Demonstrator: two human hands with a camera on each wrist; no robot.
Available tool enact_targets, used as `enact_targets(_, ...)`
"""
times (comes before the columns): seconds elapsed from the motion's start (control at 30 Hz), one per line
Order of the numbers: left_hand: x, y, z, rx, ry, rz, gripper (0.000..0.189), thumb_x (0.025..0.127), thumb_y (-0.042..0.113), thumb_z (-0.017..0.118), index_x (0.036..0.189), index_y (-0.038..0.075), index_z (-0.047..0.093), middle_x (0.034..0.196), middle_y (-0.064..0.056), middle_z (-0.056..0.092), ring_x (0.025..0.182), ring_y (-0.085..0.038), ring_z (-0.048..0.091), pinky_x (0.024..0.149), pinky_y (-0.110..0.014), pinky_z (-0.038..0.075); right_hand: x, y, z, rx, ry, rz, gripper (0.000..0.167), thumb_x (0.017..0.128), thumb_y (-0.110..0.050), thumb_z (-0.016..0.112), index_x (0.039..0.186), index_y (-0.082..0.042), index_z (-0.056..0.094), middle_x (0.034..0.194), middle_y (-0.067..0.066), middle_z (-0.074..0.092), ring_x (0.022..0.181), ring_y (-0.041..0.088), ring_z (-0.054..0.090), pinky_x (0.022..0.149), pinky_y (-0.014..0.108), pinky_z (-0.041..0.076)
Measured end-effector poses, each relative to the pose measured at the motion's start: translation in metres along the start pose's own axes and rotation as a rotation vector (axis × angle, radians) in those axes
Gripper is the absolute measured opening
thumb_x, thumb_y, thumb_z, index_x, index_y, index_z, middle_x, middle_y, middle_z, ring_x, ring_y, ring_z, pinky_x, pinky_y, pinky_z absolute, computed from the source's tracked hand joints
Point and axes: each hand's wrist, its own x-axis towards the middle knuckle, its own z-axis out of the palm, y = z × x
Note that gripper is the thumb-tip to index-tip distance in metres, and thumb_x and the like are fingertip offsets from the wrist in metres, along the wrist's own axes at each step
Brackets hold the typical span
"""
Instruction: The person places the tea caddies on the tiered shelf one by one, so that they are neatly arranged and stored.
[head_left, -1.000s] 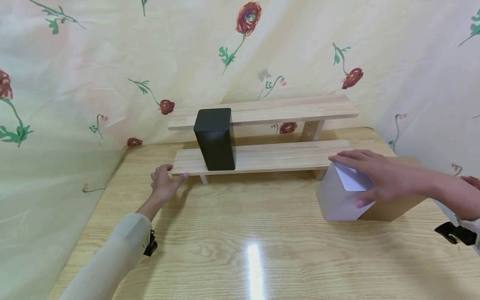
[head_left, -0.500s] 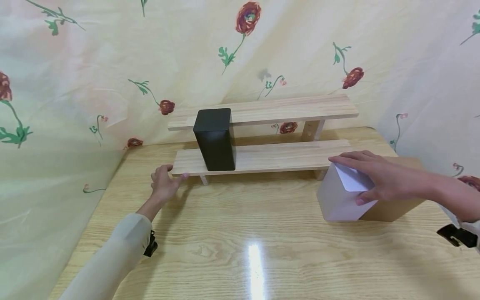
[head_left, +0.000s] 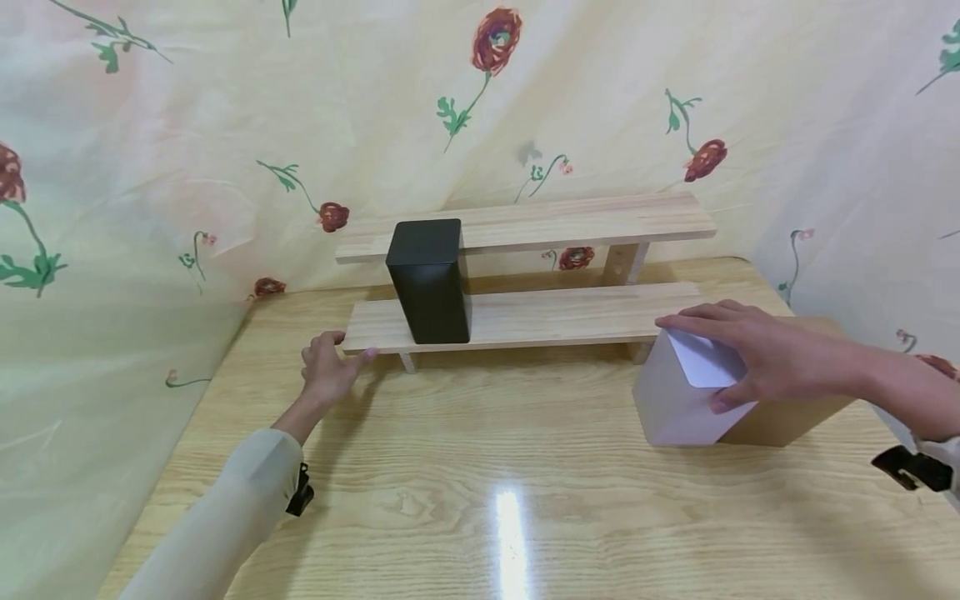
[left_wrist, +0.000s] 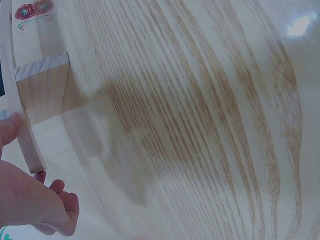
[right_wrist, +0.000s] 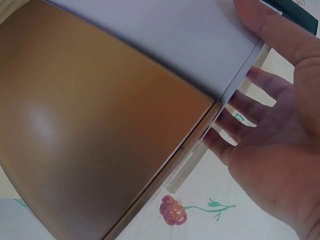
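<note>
At the left end of the lower wooden shelf [head_left: 562,315], my left hand [head_left: 326,371] grips the board, thumb on its front edge. In the left wrist view that hand [left_wrist: 37,202] has its index finger at the board's end and the other fingers curled. My right hand [head_left: 772,354] spans the top of a white box [head_left: 678,404], thumb toward me and fingers over the far edge. A brown box [head_left: 783,421] stands against the white box's right side; its glossy face [right_wrist: 100,125] fills much of the right wrist view.
A tall black box [head_left: 435,292] stands on the lower shelf, left of its middle. Behind and above runs the upper shelf [head_left: 577,223]. All this rests on a wood-grain table [head_left: 420,467], with flower-printed cloth [head_left: 225,150] hanging at the back and sides.
</note>
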Motion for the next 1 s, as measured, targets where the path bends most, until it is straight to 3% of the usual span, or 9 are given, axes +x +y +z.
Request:
enact_targets(0.2, 0.0, 0.0, 0.001, -0.002, 0.003, -0.002, 0.074, 0.092, 0.04, 0.064, 0.141, -0.005, 0.032, 0.143, -0.024, 0.032, 0.129, -0.041, 0.023, 0.103, -0.058, 0.018, 0.001, -0.003, -0.004, -0.026, 0.01, -0.018, 0.096, 0.058, -0.043, 0.091, 0.141, -0.024, 0.047, 0.128, -0.004, 0.053, 0.097, 0.014, 0.047, 0.065, 0.026, 0.042)
enact_targets(0.5, 0.0, 0.0, 0.001, 0.012, 0.003, 0.003, 0.075, 0.092, 0.04, 0.064, 0.141, -0.006, 0.032, 0.142, -0.024, 0.033, 0.128, -0.041, 0.023, 0.102, -0.059, 0.017, 0.008, -0.004, -0.007, -0.084, 0.088, -0.12, 0.095, 0.055, -0.042, 0.092, 0.137, -0.019, 0.051, 0.123, -0.002, 0.056, 0.093, 0.012, 0.046, 0.067, 0.027, 0.039)
enact_targets(1.0, 0.001, 0.004, -0.002, 0.009, -0.004, -0.01, 0.075, 0.092, 0.039, 0.064, 0.142, -0.005, 0.031, 0.144, -0.024, 0.03, 0.13, -0.042, 0.021, 0.102, -0.059, 0.02, 0.029, -0.03, -0.023, -0.012, 0.069, -0.158, 0.091, 0.059, -0.042, 0.09, 0.138, -0.02, 0.052, 0.126, -0.007, 0.054, 0.1, 0.009, 0.043, 0.075, 0.035, 0.033)
